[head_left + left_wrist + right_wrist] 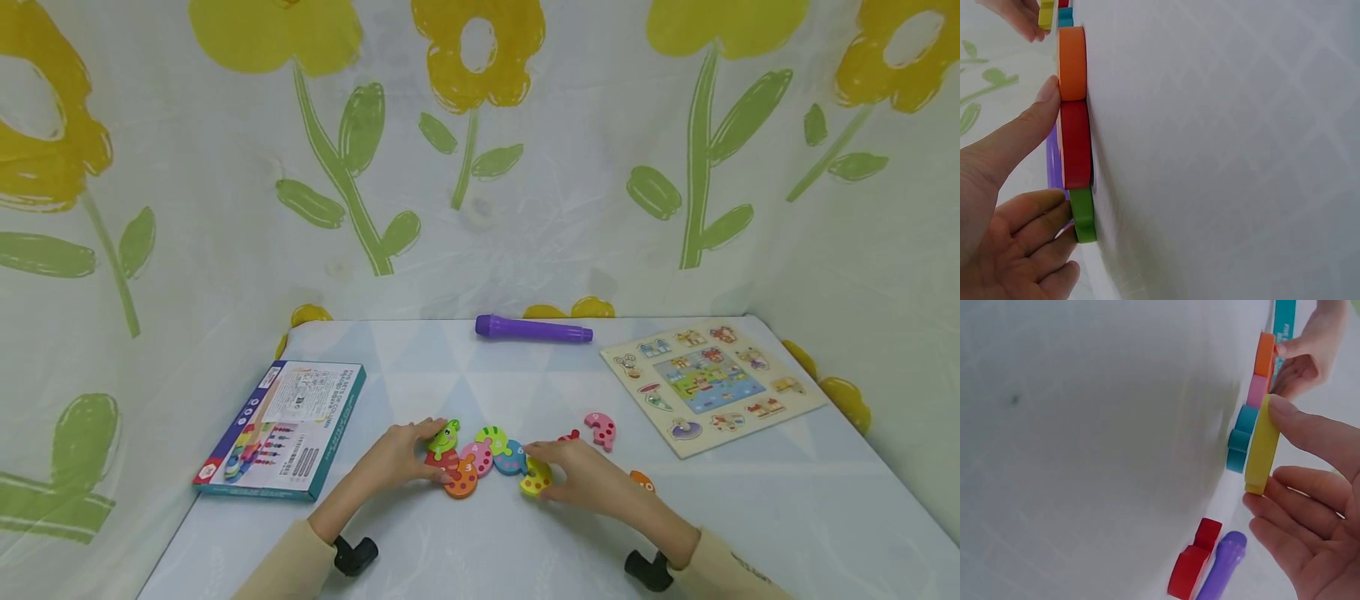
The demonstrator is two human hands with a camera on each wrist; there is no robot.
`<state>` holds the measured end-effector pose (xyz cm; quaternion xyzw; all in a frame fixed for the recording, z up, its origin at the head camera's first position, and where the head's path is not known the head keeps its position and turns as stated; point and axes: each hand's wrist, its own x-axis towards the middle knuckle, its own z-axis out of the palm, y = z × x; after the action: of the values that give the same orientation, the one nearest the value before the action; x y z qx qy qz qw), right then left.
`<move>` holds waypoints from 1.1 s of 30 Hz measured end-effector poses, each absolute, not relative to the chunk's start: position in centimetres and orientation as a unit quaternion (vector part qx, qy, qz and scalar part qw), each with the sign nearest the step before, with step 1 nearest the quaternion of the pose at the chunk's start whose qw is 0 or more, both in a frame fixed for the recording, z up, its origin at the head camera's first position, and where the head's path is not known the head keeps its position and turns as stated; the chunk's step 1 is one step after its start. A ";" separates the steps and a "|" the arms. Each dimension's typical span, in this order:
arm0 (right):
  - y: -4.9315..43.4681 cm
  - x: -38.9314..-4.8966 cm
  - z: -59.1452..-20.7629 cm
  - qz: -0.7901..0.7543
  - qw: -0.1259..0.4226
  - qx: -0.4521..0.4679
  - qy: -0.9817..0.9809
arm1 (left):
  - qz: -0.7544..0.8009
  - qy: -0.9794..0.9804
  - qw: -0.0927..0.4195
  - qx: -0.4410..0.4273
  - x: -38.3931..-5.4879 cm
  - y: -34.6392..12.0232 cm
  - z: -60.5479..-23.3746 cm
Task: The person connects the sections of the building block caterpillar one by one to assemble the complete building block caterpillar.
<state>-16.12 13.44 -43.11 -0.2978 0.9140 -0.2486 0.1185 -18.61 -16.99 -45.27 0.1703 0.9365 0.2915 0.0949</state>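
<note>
A curved row of wooden caterpillar puzzle pieces lies on the table. It runs from a green head piece (pixel 444 437) through red, orange (pixel 462 481), pink (pixel 477 458) and light green to a blue piece (pixel 511 458). My left hand (pixel 397 454) rests at the row's left end. Its thumb touches the orange piece's edge, and its fingers lie beside the green head (pixel 1084 215). Between thumb and fingertips, my right hand (pixel 600 479) pinches a yellow dotted piece (pixel 536 477) beside the blue one. In the right wrist view, the yellow piece (pixel 1262 447) appears raised above the blue piece (pixel 1241 437).
Loose pieces lie near my right hand: a partly hidden red one (pixel 570 435), a pink one (pixel 601 431) and an orange one (pixel 642 480). A boxed toy (pixel 315 433) is at left, a purple stick (pixel 534 330) at the back, a picture puzzle board (pixel 697 446) at right.
</note>
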 end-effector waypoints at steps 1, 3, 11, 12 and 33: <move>13.4 -16.2 -43.1 -0.248 0.118 -0.296 0.915 | 0.292 0.936 0.095 0.171 -18.6 -17.0 -45.3; 13.2 -16.2 -43.1 -0.250 0.115 -0.292 0.916 | 0.293 0.935 0.093 0.175 -18.6 -17.0 -45.3; 12.8 -16.3 -43.3 -0.239 0.092 -0.296 0.920 | 0.302 0.931 0.084 0.185 -18.6 -17.0 -45.3; 12.8 -16.3 -43.3 -0.238 0.092 -0.293 0.921 | 0.302 0.931 0.085 0.185 -18.6 -17.0 -45.3; 12.1 -16.3 -43.8 -0.216 0.077 -0.255 0.939 | 0.291 0.937 0.090 0.172 -18.7 -16.9 -45.2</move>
<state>-16.28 12.14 -43.84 -0.2555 0.9391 -0.2163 0.0773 -18.70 -16.92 -45.25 0.1719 0.9368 0.2913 0.0900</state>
